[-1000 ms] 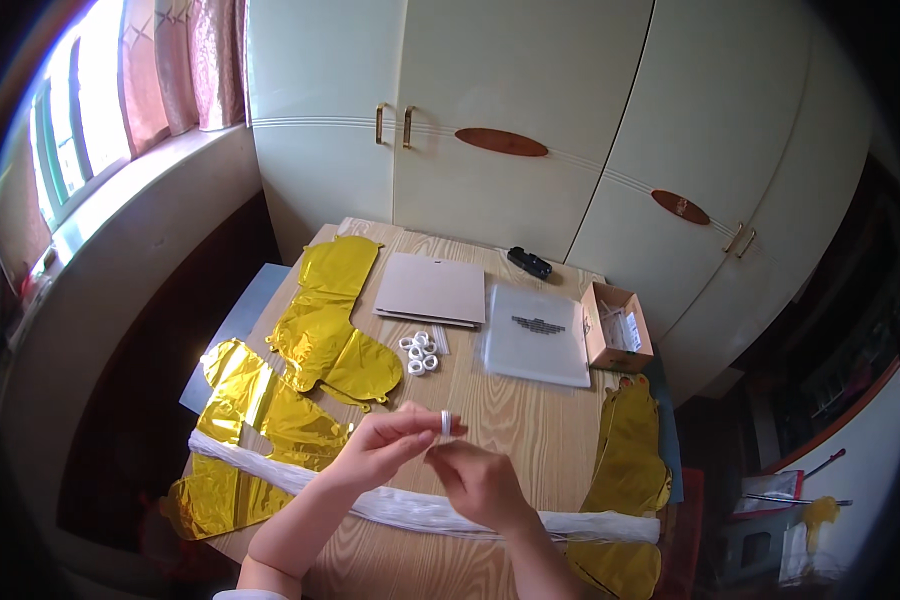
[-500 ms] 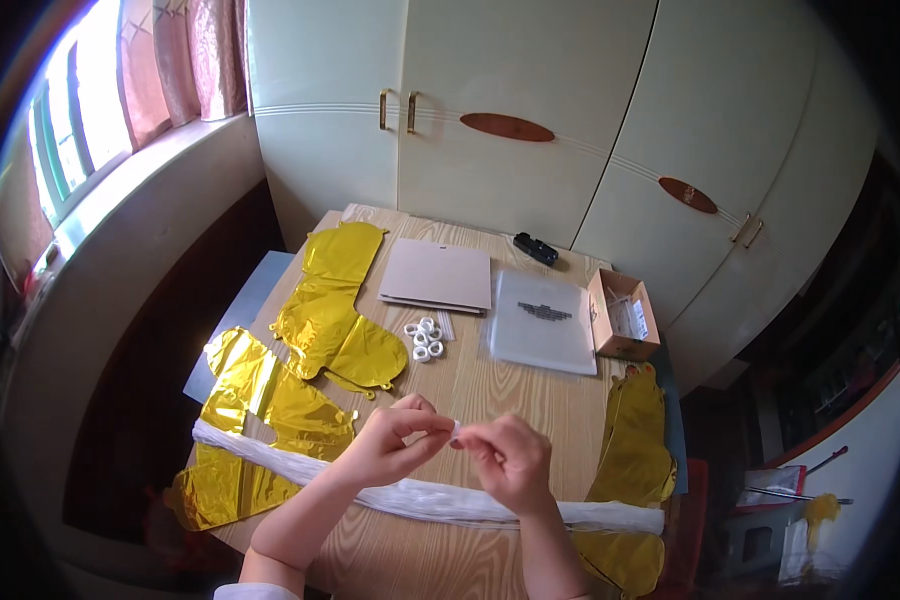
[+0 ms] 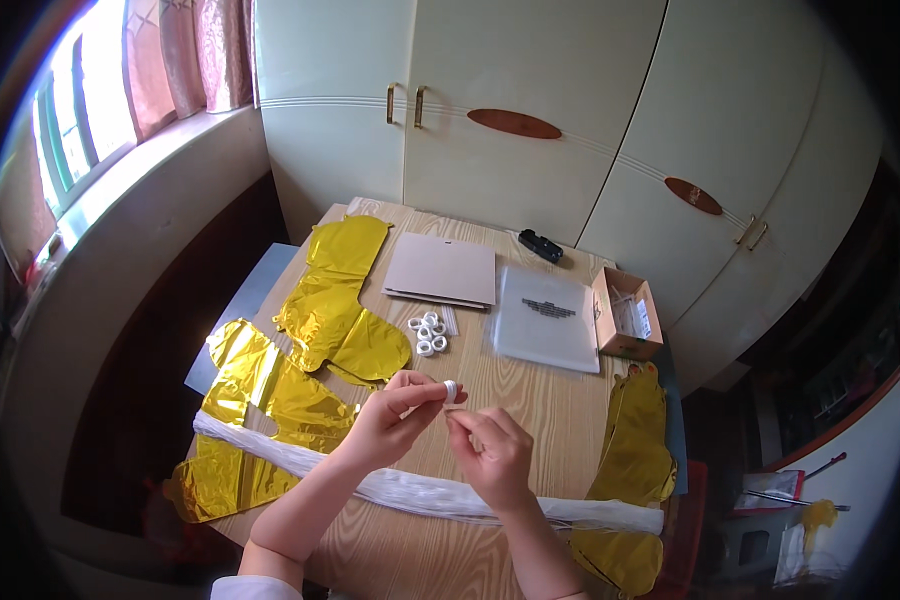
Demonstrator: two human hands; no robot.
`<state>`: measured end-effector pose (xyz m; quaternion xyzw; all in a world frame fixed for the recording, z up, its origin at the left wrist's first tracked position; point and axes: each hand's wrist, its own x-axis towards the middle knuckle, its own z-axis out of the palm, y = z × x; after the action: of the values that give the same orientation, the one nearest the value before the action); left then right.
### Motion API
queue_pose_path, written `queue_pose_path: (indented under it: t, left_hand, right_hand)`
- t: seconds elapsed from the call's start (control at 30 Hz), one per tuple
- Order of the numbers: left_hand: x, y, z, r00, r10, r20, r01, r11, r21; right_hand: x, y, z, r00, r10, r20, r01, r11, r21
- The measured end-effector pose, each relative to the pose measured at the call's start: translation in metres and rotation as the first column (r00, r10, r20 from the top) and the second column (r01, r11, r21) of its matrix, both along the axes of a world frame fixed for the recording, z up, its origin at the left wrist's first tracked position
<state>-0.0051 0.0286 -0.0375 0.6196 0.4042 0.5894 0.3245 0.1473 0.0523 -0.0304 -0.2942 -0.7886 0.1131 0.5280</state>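
White band: near the centre of the frame, looped around the left fingertips [image 3: 451,391]
Left hand: centre, fingers pinched close, band held at the tips [image 3: 388,418]
Right hand: just right of centre, thumb and finger pressed together just below the band; can't tell what's between them [image 3: 495,460]
White rings: small pile above the hands [image 3: 425,334]
White string bundle: across lower middle, behind forearms [image 3: 420,495]
Gold foil: left and lower right, on table [image 3: 325,300]
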Motion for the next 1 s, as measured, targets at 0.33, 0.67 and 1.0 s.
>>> queue_pose_path:
  t: [0.33, 0.67, 1.0]
  left_hand:
    - [-0.003, -0.006, 0.012, 0.971, -0.148, -0.189, 0.109, 0.973, -0.203]
    - [-0.001, -0.002, -0.003, 0.832, -0.295, 0.47, 0.436, 0.871, -0.226]
    - [0.001, 0.004, -0.01, 0.817, -0.226, 0.531, 0.368, 0.913, -0.178]
  right_hand:
    - [0.011, 0.012, -0.007, 0.958, 0.176, -0.225, -0.253, 0.89, -0.38]
    - [0.004, 0.014, -0.023, 0.798, 0.264, -0.543, -0.558, 0.665, -0.497]
    - [0.005, 0.011, -0.023, 0.883, 0.3, -0.361, -0.466, 0.645, -0.606]
